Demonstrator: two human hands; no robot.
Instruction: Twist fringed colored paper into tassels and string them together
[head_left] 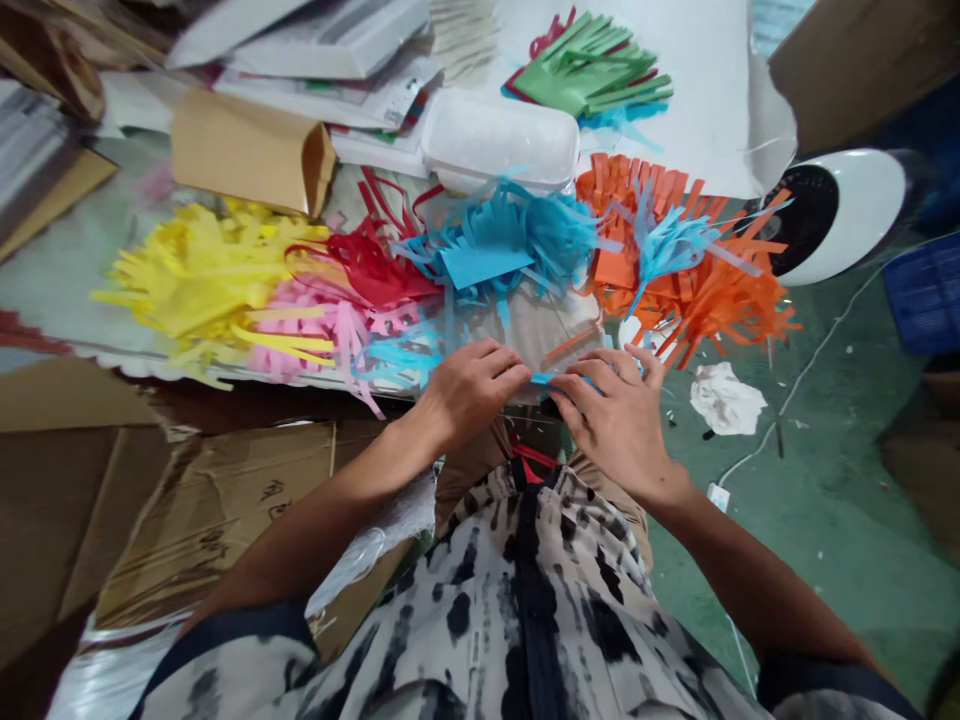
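Observation:
At the table's front edge, both my hands hold a narrow rolled strip of blue tissue paper (540,379). My left hand (480,385) pinches its left end, fingers curled together. Around the right end are the fingers of my right hand (615,410); they partly cover it. Blue fringe (401,358) spreads out left of my left hand. Just beyond my hands lies a pile of blue fringed tissue paper (495,240), with an orange fringed pile (660,270) to its right. Red fringe (367,262), pink fringe (307,325) and yellow fringe (210,270) lie leftward.
Behind the piles stand a translucent plastic box (501,138) and a brown paper bag (240,150). Green fringed paper (592,75) lies farther back. A round black-and-white object (847,215) is at the right. Cardboard (217,520) sits below the table; a white cable (810,370) crosses the floor.

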